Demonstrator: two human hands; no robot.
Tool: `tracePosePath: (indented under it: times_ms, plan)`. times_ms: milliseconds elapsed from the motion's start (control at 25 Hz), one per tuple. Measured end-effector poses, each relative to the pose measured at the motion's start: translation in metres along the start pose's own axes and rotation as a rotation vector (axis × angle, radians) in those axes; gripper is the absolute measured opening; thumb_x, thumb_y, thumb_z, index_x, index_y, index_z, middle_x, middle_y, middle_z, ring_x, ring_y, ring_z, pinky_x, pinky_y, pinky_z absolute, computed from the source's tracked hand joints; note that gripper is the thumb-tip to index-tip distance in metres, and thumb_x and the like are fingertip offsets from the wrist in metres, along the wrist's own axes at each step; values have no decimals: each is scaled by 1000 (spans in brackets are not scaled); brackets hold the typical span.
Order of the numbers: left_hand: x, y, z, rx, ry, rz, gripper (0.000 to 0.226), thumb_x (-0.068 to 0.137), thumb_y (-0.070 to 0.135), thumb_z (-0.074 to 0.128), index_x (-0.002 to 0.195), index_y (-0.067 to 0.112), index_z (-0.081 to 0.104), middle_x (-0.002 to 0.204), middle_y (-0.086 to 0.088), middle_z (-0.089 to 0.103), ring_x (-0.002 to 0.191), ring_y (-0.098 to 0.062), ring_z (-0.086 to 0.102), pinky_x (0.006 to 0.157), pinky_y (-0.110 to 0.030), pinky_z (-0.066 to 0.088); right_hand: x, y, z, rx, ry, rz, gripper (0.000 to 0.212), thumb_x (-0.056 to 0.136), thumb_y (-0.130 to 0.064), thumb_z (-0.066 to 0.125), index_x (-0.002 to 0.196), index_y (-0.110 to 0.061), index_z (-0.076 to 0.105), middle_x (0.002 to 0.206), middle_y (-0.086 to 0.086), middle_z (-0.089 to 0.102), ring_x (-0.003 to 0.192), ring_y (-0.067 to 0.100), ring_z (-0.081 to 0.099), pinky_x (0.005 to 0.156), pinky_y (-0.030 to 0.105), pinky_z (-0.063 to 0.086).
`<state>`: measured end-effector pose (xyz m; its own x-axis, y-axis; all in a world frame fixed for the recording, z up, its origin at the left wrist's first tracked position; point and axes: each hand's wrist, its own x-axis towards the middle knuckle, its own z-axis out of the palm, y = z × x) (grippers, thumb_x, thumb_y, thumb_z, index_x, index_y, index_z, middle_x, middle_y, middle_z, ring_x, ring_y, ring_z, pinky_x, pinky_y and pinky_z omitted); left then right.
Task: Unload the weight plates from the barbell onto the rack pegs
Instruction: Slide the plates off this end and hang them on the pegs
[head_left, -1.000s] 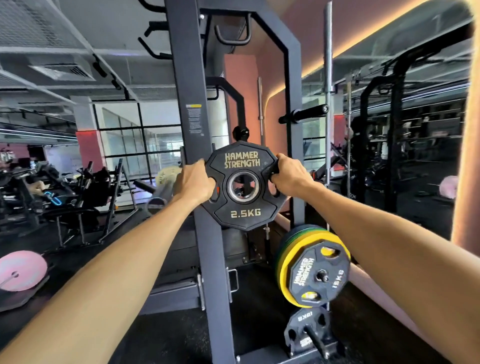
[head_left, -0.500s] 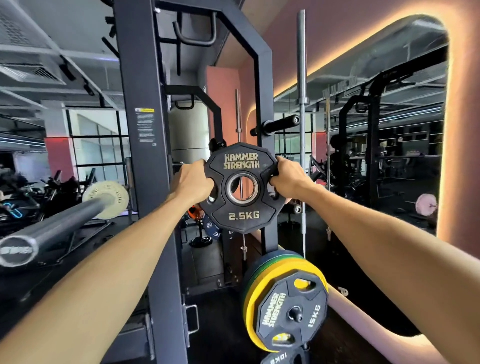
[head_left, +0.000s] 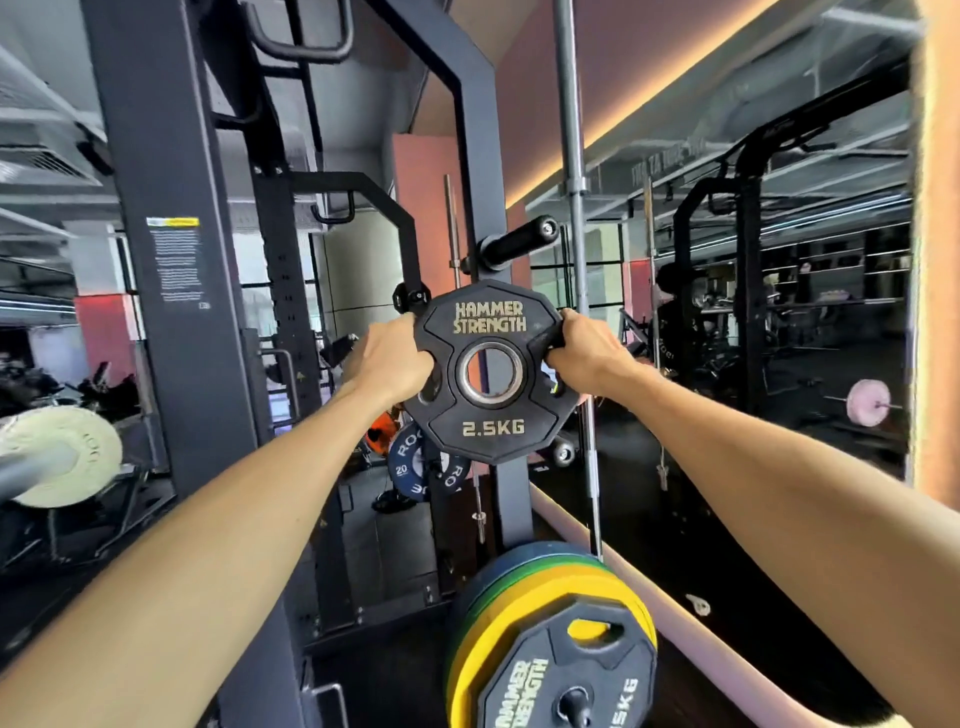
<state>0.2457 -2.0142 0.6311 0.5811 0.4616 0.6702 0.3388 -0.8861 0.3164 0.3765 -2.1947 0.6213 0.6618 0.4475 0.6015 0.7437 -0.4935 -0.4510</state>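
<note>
Head view of a power rack in a gym. A black 2.5 kg plate (head_left: 491, 371), lettered HAMMER STRENGTH, is held upright at arm's length, face toward the camera, in front of the rear upright (head_left: 485, 171) of the rack. The left hand (head_left: 390, 364) takes the plate's left edge, its grip closed with the fingers wrapped through a handle slot; the right hand (head_left: 584, 351) takes the right edge in the same manner, its grip likewise closed on the plate. The plate's steel-ringed centre hole is open, and the upright shows through it; the plate sits on no peg.

Above and just right of the plate, an empty rack peg (head_left: 517, 243) juts from the upright, pointing right and toward the viewer. A second peg end (head_left: 563, 451) shows just past the plate's lower right edge. At the bottom of the view a lower peg carries a stack of stored plates (head_left: 550, 639): a black 15 kg plate outermost, then yellow, green and blue discs behind it. A bare bar (head_left: 574, 208) stands vertical beside the upright.

At the left edge the barbell sleeve (head_left: 31, 465) enters the view, with a pale bumper plate (head_left: 78, 457) loaded on it. The front upright (head_left: 171, 260), bearing a printed label, stands between the barbell and the held plate. A mirror (head_left: 779, 312) on the right wall reflects the room.
</note>
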Motion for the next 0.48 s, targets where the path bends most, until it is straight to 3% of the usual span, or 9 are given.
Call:
tracePosePath:
  times_ms: [160, 360, 480]
  plan:
    - [20, 41, 35, 37, 19, -23, 24, 82, 13, 51, 104, 18, 57, 94, -8, 64, 80, -32, 57, 65, -33, 47, 32, 52, -16, 15, -16, -31, 23, 83, -9, 50, 106, -8, 51, 106, 16, 62, 95, 36, 59, 84, 48, 52]
    - [34, 97, 66, 56, 87, -72, 13, 83, 15, 54, 95, 17, 58, 85, -9, 60, 75, -32, 54, 56, -29, 37, 69, 107, -44, 51, -48, -93, 30, 80, -12, 53, 110, -9, 54, 108, 18, 64, 97, 37, 61, 87, 46, 53]
    - [45, 117, 73, 92, 104, -89, 13, 83, 16, 55, 95, 15, 56, 83, -9, 59, 77, -34, 56, 59, -31, 42, 85, 128, -53, 77, -73, -134, 28, 81, -12, 54, 108, -8, 53, 109, 19, 63, 99, 38, 60, 87, 46, 52]
